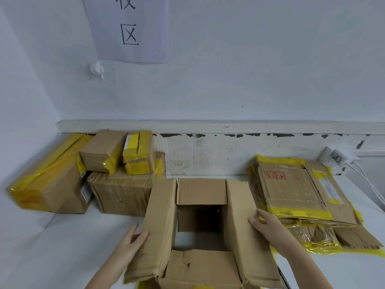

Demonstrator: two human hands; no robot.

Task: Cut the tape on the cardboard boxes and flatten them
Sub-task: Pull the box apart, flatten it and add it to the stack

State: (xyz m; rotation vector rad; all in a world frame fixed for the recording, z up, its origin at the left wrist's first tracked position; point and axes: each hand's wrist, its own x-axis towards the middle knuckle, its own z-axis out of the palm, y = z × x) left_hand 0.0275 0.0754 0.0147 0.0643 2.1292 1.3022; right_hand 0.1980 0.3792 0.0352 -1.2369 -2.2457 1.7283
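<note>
We look down at a white counter [62, 243] set against a pale wall. At the near edge, in the middle, stands an open cardboard box [200, 232] with all four top flaps spread outward, so we see straight down into its dark inside.

Our left hand [133, 238] grips the outer edge of the box's left flap: the thumb lies on top of the cardboard and the fingers reach along behind it. Our right hand [268, 228] holds the outer edge of the right flap, thumb on the top face and fingers curled round the edge.

At the back left corner of the counter sit the sealed boxes. A large box wrapped in yellow tape [50, 180] lies nearest the corner. Just beside it is a brown box [123, 192], and two small boxes rest on top of that one: a plain one [100, 151] and one with wide yellow tape bands [138, 153].

Toward the right edge of the counter lies a stack of flattened boxes [298, 192], with yellow tape still stuck to their edges. It is just beside the open box's right flap.

On the wall above hangs a paper sign [129, 28] with large black characters. A white plug with cables [335, 157] sits at the back right.
</note>
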